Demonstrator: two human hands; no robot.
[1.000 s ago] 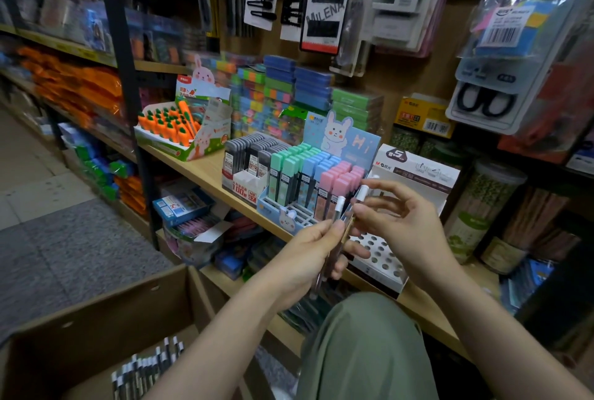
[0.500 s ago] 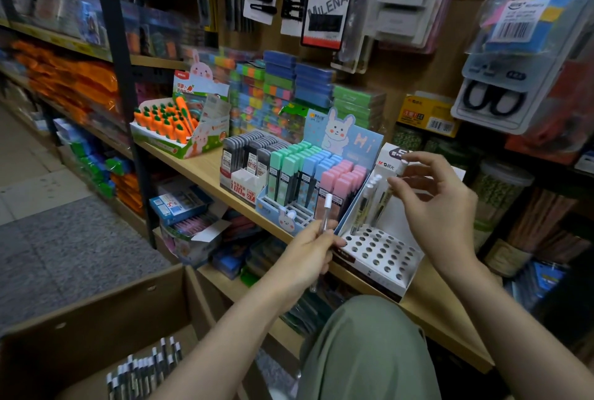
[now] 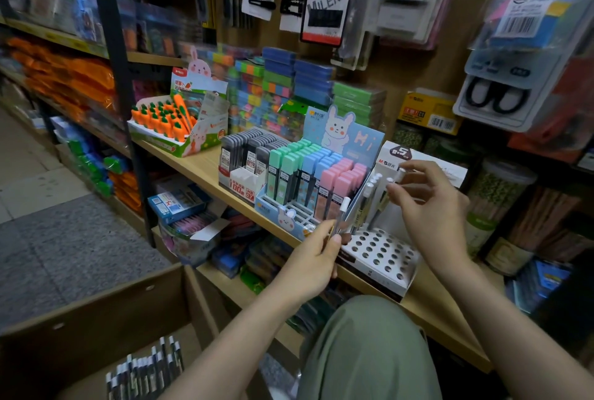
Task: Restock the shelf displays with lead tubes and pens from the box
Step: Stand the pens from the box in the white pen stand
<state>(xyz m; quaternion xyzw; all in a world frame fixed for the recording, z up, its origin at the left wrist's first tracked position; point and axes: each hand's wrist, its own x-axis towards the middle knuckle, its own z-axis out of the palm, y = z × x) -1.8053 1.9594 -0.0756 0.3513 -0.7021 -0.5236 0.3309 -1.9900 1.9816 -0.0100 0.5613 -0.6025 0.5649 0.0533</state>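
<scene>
My left hand (image 3: 313,263) pinches a white-capped pen (image 3: 341,215) upright just in front of the white pen display stand (image 3: 379,253), whose top is a grid of round holes. Several pens (image 3: 369,203) stand in the stand's back rows. My right hand (image 3: 429,206) is above the stand and pinches the cap end of another pen (image 3: 399,177) over the back holes. The cardboard box (image 3: 96,312) sits at lower left with several pens (image 3: 144,370) lying inside.
Left of the stand on the wooden shelf (image 3: 199,164) are a bunny lead tube display (image 3: 316,174), a grey lead tube box (image 3: 246,158) and a carrot pen display (image 3: 170,123). Packaged goods (image 3: 514,45) hang overhead. My knee (image 3: 369,345) is below the shelf edge.
My hands separated. The right hand carried one pen up and right over the stand's back rows, while the left hand kept a pen and stayed at the stand's front-left corner.
</scene>
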